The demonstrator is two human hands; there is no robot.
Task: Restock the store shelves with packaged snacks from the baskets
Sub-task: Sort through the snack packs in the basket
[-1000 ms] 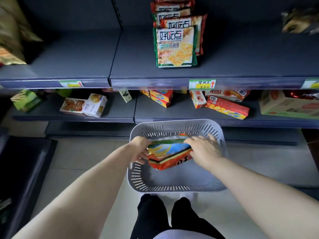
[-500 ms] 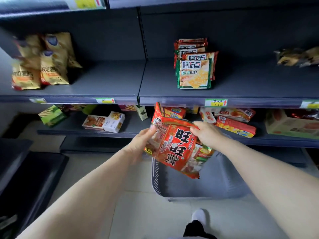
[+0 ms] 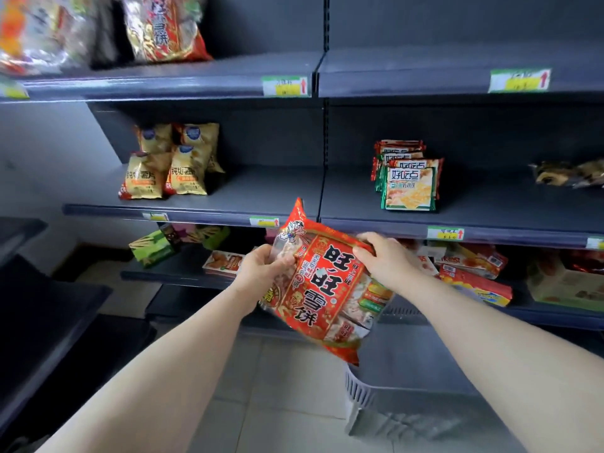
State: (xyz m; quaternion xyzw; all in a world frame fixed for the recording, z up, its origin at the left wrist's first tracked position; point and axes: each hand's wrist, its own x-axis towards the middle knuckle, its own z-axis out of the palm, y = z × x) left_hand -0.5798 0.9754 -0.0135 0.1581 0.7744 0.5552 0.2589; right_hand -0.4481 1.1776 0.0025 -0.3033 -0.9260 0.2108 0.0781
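Head: bag [image 3: 322, 289] between left hand [image 3: 264, 273], right hand [image 3: 385, 263]

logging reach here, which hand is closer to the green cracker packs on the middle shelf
Right. The right hand grips the red snack bag below and slightly left of the green cracker packs; the left hand holds the bag's other edge, farther left.

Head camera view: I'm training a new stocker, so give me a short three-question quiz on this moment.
1. True or false: the left hand and right hand both grip the large red rice-cracker bag.
2. The yellow foil chip bags stand: A on the floor; B on a dark grey metal shelf; C on a counter.
3. What container sits below the red bag?
Key: 1 true. 2 B. 3 the grey slotted plastic basket.
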